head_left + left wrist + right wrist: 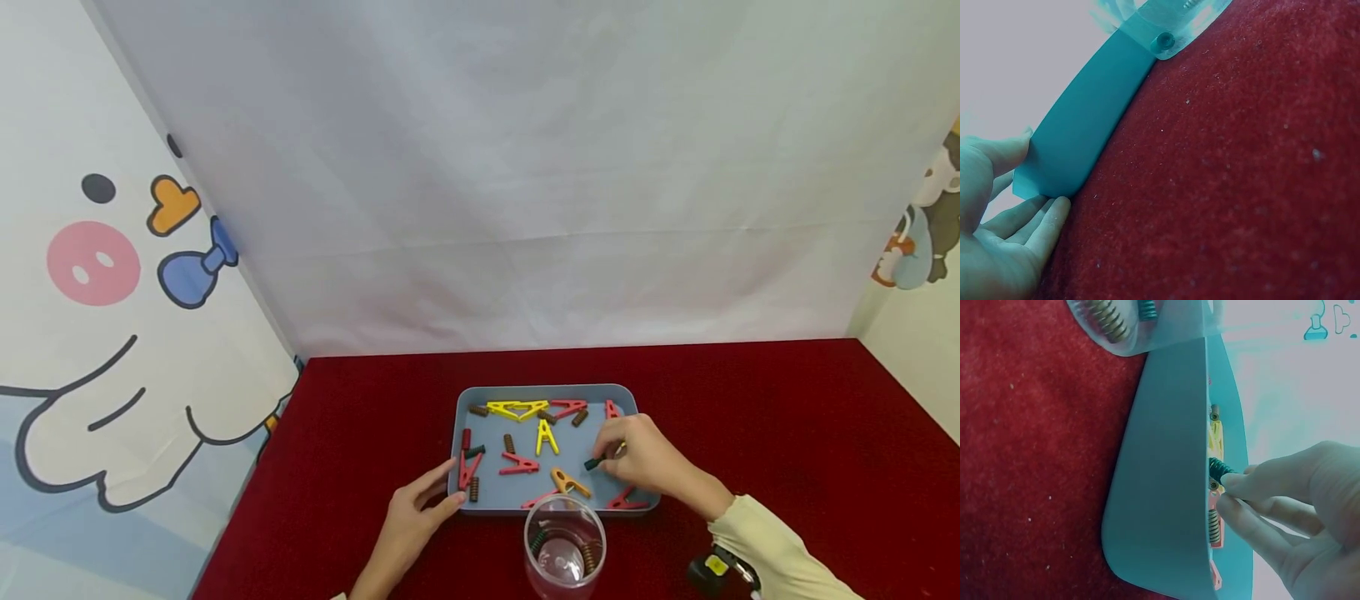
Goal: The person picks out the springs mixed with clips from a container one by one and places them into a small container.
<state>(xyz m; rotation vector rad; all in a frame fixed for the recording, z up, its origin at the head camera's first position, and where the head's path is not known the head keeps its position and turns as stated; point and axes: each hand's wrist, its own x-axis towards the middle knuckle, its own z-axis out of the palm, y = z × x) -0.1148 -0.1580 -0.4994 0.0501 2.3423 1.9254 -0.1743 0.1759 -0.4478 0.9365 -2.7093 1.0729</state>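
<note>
Best from right wrist, pinched green spring point(1219, 470)

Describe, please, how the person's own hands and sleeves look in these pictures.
The left hand and right hand are gloveless. The right sleeve is pale yellow; only a sliver of pale left cuff shows. Beside the right sleeve is a black device with a yellow patch.

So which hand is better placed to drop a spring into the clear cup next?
Probably the right hand: it pinches a dark green coil spring over the tray, while the clear cup nearby holds other springs. The left hand touches the tray's near-left corner and holds no spring.
</note>
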